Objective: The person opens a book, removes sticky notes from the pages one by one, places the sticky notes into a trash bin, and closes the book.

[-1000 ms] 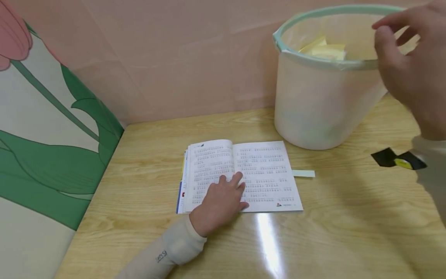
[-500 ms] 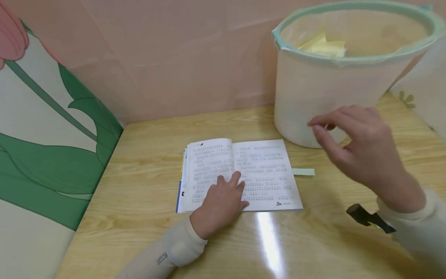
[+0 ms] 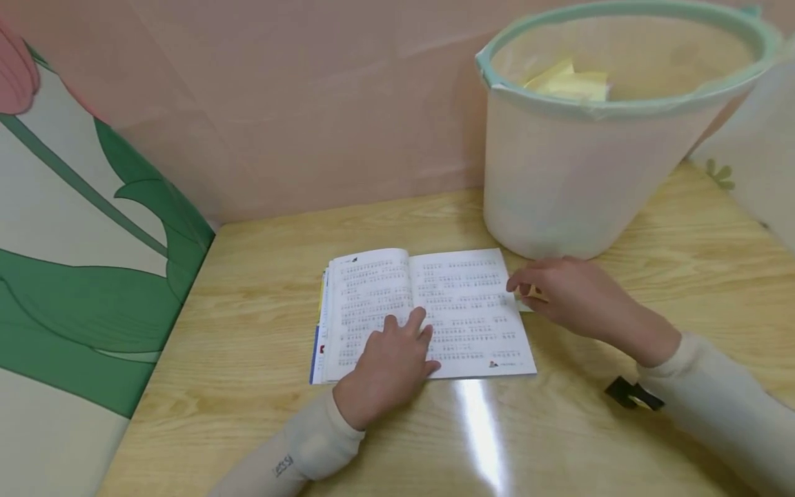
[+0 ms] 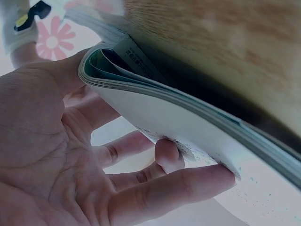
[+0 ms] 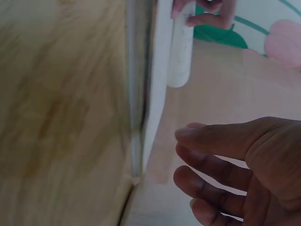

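An open book [image 3: 462, 279] with printed pages lies on the wooden table. Across its lower middle rests my left hand [image 3: 385, 369], fingers spread over the pages near the fold. The left wrist view shows that hand's palm [image 4: 51, 146] and fingertips on the curved page. At the book's right edge hovers my right hand [image 3: 574, 300], fingers loosely bent. A pale green strip [image 3: 525, 307] sticks out there, mostly hidden behind that hand. In the right wrist view, a gap separates the right thumb and fingers [image 5: 211, 141] from the book's edge [image 5: 157, 89], and they hold nothing.
A whitish bin [image 3: 577, 172] with a green rim stands behind the book to the right. Yellow paper [image 3: 571, 84] lies inside it. A pink wall covering [image 3: 310, 103] rises behind the table [image 3: 261, 304], and a flower-patterned panel [image 3: 81, 297] borders the left.
My right hand has come down from beside the bin's rim, moving left to the book's right edge and covering most of the green strip. The left hand has stayed on the pages.
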`<control>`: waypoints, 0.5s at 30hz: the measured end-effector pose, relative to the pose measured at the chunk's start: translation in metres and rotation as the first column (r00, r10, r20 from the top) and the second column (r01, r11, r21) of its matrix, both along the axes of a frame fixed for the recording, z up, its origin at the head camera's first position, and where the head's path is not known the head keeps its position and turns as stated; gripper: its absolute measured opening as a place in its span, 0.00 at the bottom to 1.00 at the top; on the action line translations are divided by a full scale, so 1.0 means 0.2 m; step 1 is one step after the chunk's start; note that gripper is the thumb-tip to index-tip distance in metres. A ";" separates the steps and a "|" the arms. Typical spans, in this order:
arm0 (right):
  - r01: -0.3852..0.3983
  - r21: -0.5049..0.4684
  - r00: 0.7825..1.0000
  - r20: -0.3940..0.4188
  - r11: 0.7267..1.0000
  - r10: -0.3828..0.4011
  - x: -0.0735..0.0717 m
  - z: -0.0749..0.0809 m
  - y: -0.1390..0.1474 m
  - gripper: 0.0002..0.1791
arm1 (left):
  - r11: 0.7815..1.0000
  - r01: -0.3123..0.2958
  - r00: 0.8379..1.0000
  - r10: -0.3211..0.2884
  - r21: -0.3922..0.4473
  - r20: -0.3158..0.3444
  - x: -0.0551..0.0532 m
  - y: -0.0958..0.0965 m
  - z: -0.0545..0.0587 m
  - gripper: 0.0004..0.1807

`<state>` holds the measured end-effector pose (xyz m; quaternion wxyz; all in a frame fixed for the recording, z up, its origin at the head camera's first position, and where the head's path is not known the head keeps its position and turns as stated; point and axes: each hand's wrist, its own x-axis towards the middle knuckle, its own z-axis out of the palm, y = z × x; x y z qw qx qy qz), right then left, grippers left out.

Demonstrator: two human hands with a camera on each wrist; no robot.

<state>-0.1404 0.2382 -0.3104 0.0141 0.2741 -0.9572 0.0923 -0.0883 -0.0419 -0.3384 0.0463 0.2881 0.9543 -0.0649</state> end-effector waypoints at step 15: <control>0.044 0.101 0.997 0.059 0.994 -0.050 -0.04 -0.11 0.02 0.06 | 1.000 -0.010 1.000 0.010 0.003 0.017 0.00 0.00 0.00 0.28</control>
